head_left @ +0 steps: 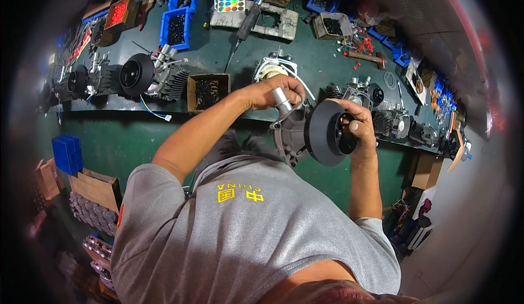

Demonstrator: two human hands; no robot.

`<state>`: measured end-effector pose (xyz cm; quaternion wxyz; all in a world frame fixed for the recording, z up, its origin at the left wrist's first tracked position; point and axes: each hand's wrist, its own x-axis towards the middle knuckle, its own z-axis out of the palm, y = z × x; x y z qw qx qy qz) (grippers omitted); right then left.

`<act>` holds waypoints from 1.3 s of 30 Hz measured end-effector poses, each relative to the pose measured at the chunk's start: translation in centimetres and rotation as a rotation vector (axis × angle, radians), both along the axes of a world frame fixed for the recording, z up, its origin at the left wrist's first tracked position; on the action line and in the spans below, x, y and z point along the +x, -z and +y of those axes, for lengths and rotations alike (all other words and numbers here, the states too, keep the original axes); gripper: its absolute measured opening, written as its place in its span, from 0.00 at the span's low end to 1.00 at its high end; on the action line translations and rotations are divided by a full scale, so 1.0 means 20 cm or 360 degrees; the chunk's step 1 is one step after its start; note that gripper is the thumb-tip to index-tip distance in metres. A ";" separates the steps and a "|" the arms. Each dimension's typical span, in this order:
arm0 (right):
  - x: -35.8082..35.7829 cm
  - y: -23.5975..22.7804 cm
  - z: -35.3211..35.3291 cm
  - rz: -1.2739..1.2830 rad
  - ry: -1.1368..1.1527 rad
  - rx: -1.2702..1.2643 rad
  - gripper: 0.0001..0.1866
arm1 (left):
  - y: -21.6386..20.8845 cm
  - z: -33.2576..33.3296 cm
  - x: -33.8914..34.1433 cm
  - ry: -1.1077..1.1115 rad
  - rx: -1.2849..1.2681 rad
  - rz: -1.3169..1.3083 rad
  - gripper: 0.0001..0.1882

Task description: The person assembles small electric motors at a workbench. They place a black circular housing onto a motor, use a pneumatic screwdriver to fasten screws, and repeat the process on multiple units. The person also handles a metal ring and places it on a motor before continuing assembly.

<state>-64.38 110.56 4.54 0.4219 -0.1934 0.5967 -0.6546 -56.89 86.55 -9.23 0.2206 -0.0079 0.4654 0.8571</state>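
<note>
In front of my body I hold a grey metal engine unit (290, 132) with a round black fan wheel (322, 134) on its right side. A short silver tube (281, 99) sticks up from the unit. My right hand (357, 126) grips the fan wheel, fingers over its rim and bent at its hub. My left hand (275, 92) is beside the silver tube at the unit's top, its fingers curled; whatever they pinch is hidden. Just beyond, on the green bench, lies a metal part with a white ring and a white cable (271, 70).
Similar engine units with black fans (136, 74) line the bench (218, 55) at left, and more finned units (385, 121) stand at right. A small box of dark parts (208, 92), a power screwdriver (249, 22), blue bins (176, 28) and a hammer (368, 59) surround the work spot.
</note>
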 end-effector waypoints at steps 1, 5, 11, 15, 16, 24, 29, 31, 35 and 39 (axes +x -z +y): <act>0.01 -0.01 -0.01 0.0016 0.0014 -0.0001 0.40 | 0.00 0.00 0.00 -0.0022 0.0040 -0.0024 0.10; 0.01 -0.03 -0.01 0.0051 -0.0034 -0.0013 0.40 | -0.02 0.00 0.00 0.0036 0.0131 -0.0180 0.10; 0.00 -0.04 0.01 0.0062 -0.0065 0.0016 0.40 | -0.06 0.01 0.01 0.0099 0.0017 -0.0050 0.10; 0.00 -0.04 0.03 0.0018 0.0014 -0.0034 0.42 | -0.14 -0.01 0.04 0.0031 0.0184 -0.0344 0.11; 0.00 -0.05 0.02 0.0015 0.0025 -0.0041 0.42 | -0.10 0.00 0.05 0.0015 0.0280 -0.0311 0.10; 0.00 -0.06 0.02 0.0004 0.0020 -0.0068 0.43 | 0.12 0.08 0.04 -0.0041 0.0759 -0.0237 0.08; -0.03 -0.05 0.06 0.0032 0.0119 -0.0126 0.43 | 0.14 0.06 0.09 -0.0059 0.0554 -0.0272 0.04; -0.05 -0.07 0.09 0.0039 0.0206 -0.0142 0.44 | 0.07 0.03 0.13 -0.0049 0.0611 -0.0364 0.02; -0.07 -0.07 0.11 0.0039 0.0509 -0.0127 0.43 | 0.02 -0.03 0.15 -0.0139 0.0283 -0.0301 0.04; -0.12 0.02 0.11 -0.0069 0.0542 -0.0270 0.35 | 0.01 0.00 0.11 -0.0197 0.0076 -0.0358 0.06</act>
